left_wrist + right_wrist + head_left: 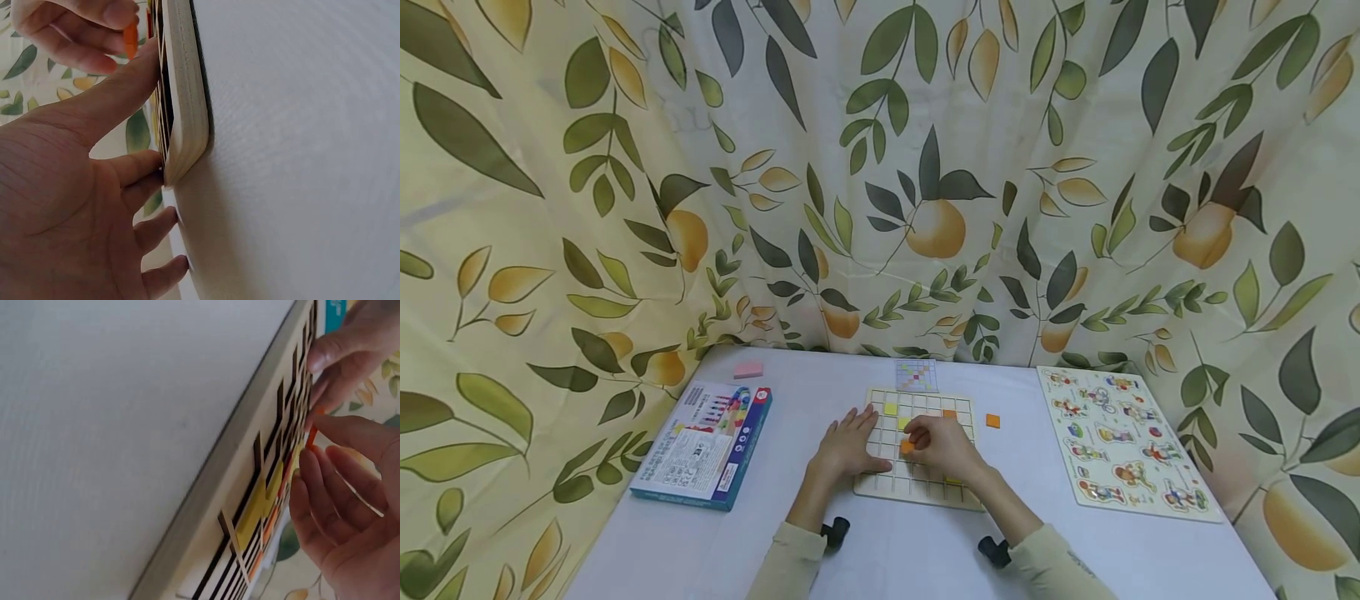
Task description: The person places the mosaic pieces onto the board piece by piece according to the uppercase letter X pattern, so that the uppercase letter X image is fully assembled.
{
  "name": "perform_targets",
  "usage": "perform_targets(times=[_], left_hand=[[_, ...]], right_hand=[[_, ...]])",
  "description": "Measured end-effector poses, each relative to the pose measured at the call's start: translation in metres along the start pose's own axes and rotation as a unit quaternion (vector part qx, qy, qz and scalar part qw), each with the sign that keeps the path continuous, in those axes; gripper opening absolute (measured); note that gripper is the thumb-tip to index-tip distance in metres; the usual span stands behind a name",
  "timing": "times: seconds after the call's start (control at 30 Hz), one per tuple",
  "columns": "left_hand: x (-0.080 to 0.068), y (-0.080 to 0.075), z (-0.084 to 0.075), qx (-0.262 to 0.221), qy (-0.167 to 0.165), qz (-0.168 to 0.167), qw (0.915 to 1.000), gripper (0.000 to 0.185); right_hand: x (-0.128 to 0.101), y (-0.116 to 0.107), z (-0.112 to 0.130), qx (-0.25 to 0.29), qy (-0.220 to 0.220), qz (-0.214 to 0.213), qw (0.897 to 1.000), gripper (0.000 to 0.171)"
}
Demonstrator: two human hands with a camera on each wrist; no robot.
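Observation:
A wooden grid board (917, 490) lies on the table, with yellow tiles (891, 409) and an orange tile (950, 413) set in some of its squares. My right hand (946, 446) pinches another orange tile (907, 447) above the board; in the right wrist view that tile (312, 435) stands on edge between thumb and fingers. My left hand (847, 446) rests on the board's left side with fingers spread. In the left wrist view its thumb (128, 87) touches the board's face near the edge. My right hand hides part of the grid.
A small patterned card (916, 376) lies behind the board, and a loose orange tile (992, 421) to its right. A boxed set (700, 446) and a pink block (748, 370) are at the left. A picture puzzle board (1127, 442) lies at the right. A patterned curtain (880, 208) hangs behind.

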State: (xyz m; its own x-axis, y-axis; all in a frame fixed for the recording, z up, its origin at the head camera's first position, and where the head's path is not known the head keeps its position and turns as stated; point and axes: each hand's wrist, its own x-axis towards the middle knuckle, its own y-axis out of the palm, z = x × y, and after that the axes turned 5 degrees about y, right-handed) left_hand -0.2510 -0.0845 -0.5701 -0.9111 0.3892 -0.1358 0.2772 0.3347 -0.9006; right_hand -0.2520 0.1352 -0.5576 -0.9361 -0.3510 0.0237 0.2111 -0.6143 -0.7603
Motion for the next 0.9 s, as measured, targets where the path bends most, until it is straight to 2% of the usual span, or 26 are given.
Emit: perform_targets(times=[0.13, 0.3, 0.73, 0.9], left_hand=[[0.000, -0.001, 0.000, -0.003, -0.001, 0.002, 1.0000, 0.101], [-0.001, 0.000, 0.000, -0.006, -0.002, 0.000, 1.0000, 0.101], [-0.002, -0.004, -0.002, -0.005, -0.003, 0.001, 1.0000, 0.101], [-0.001, -0.003, -0.002, -0.005, -0.005, 0.002, 1.0000, 0.101]], right_hand=[[0.001, 0.006, 0.000, -0.018, -0.005, 0.014, 1.000, 0.031], [0.004, 0.009, -0.004, -0.024, -0.011, 0.011, 1.000, 0.031], [-0.002, 0.002, -0.001, 0.022, -0.010, 0.019, 1.000, 0.032], [-0.007, -0.007, -0.010, 0.046, 0.007, 0.002, 0.999, 0.027]])
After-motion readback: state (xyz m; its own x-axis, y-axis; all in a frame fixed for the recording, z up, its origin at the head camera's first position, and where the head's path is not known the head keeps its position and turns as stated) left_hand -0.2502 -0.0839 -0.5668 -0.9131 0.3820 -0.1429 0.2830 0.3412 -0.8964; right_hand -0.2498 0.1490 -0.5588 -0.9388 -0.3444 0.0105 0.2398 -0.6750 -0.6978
